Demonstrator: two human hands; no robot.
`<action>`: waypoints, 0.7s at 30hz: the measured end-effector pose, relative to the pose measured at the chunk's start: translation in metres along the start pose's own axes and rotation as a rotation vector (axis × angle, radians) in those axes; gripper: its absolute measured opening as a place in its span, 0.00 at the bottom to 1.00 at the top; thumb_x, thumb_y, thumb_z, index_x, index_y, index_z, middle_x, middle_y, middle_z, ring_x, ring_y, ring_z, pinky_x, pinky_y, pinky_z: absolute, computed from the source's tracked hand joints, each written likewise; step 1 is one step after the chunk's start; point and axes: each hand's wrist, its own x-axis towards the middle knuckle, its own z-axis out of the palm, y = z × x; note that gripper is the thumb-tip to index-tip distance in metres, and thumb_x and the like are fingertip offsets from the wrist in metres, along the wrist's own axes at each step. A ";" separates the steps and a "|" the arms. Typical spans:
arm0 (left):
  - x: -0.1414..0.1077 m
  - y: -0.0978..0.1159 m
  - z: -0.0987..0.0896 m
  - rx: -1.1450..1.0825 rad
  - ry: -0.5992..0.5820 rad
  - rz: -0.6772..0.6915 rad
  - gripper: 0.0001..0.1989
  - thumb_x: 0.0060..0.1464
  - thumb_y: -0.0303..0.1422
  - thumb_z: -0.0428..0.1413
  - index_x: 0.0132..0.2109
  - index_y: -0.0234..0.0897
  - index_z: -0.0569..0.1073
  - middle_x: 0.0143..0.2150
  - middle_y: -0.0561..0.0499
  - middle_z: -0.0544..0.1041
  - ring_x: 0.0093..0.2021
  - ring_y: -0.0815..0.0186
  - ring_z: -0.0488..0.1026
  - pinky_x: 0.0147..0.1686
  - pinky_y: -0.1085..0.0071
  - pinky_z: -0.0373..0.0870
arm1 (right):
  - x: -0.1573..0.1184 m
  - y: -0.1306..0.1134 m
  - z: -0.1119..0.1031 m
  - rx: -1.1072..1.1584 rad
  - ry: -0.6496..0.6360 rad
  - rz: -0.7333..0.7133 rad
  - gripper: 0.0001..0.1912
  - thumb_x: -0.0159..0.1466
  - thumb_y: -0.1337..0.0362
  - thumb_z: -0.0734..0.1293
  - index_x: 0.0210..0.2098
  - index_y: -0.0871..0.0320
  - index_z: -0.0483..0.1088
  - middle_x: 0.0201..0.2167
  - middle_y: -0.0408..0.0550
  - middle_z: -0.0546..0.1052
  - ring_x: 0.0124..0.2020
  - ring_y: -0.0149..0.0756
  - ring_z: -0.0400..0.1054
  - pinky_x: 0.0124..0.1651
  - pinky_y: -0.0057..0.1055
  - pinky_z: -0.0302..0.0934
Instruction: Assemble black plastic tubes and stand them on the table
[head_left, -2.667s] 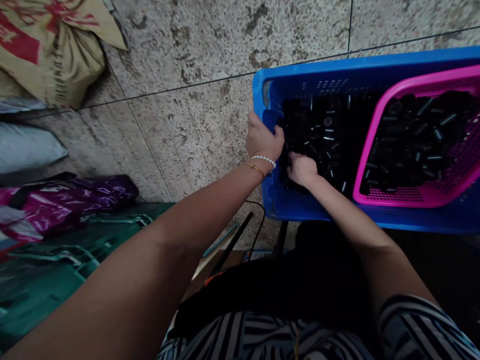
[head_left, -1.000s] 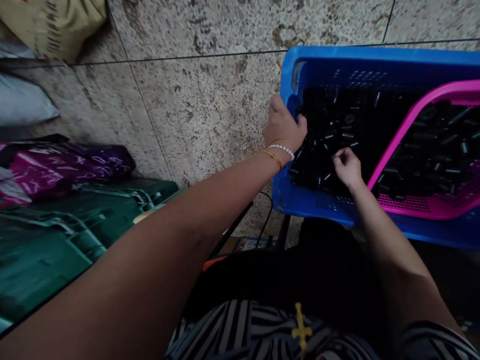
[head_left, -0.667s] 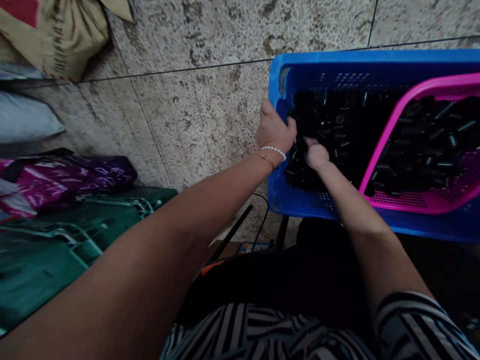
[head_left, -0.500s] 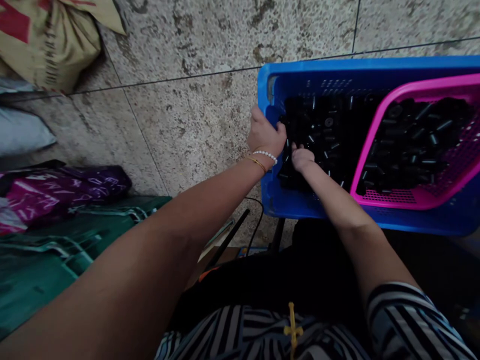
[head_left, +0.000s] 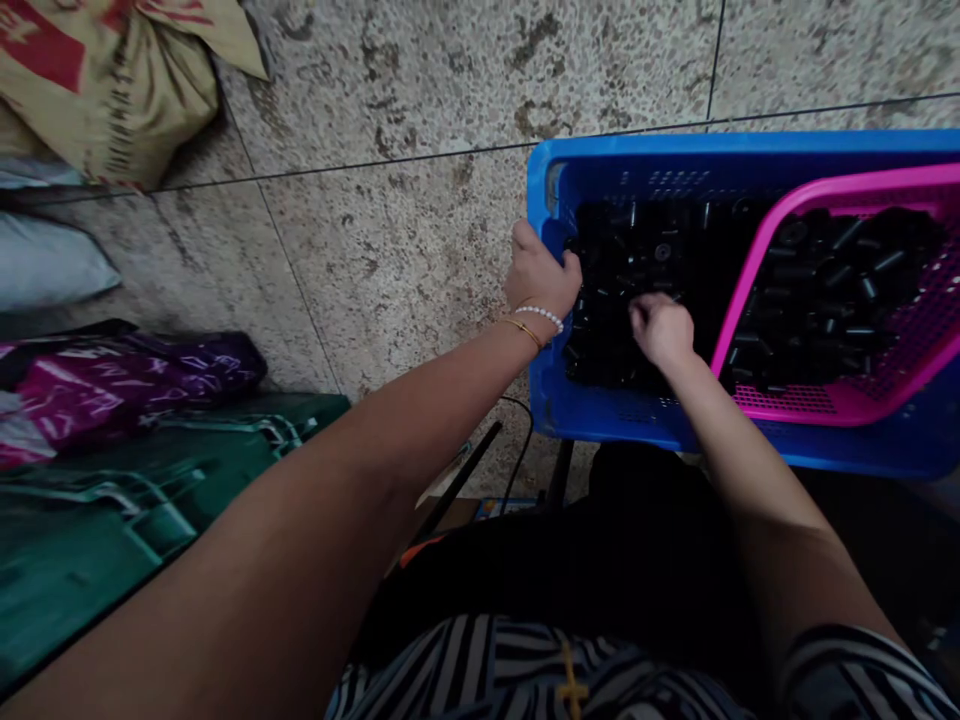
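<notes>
My left hand (head_left: 541,275) is closed over the left rim of a blue plastic basket (head_left: 675,142), with a beaded bracelet at the wrist. Inside the basket lie many small shiny black cylindrical pieces (head_left: 607,345). Over the middle of these pieces is my right hand (head_left: 664,325), its fingers curled in and pointing left. Whatever may be between those fingers is hidden. A pink mesh basket (head_left: 847,408) holds more of the same black pieces and sits inside the blue one, just right of my right hand.
Speckled floor tiles (head_left: 397,240) stretch ahead and to the left. At the far left are a tan woven sack (head_left: 142,90), a pale bag (head_left: 52,265), a purple bag (head_left: 165,375) and green plastic crates (head_left: 240,440). A thin dark bar (head_left: 469,470) stands below the basket's left end.
My right hand has moved right across the black pieces, from near the left wall toward the pink basket, and its fingers are more curled. My left hand stays on the rim.
</notes>
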 end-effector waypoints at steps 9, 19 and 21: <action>0.002 -0.002 0.000 0.075 0.024 0.025 0.29 0.59 0.38 0.54 0.64 0.29 0.59 0.58 0.28 0.75 0.56 0.41 0.77 0.56 0.48 0.74 | 0.032 -0.056 -0.030 -0.031 0.069 0.002 0.22 0.74 0.56 0.57 0.63 0.57 0.66 0.56 0.60 0.76 0.48 0.45 0.76 0.50 0.35 0.67; 0.008 -0.002 0.001 0.140 -0.047 0.010 0.34 0.61 0.41 0.55 0.66 0.23 0.57 0.59 0.25 0.73 0.57 0.41 0.76 0.56 0.47 0.74 | -0.203 0.087 -0.026 0.091 0.587 0.597 0.37 0.73 0.46 0.55 0.74 0.58 0.50 0.73 0.64 0.59 0.74 0.50 0.55 0.67 0.48 0.62; 0.005 0.006 -0.009 0.142 -0.053 0.030 0.35 0.63 0.43 0.53 0.66 0.20 0.57 0.60 0.24 0.72 0.58 0.41 0.75 0.56 0.47 0.74 | -0.264 0.083 -0.006 0.128 0.624 0.742 0.31 0.73 0.49 0.53 0.71 0.55 0.59 0.67 0.66 0.68 0.69 0.54 0.63 0.65 0.53 0.64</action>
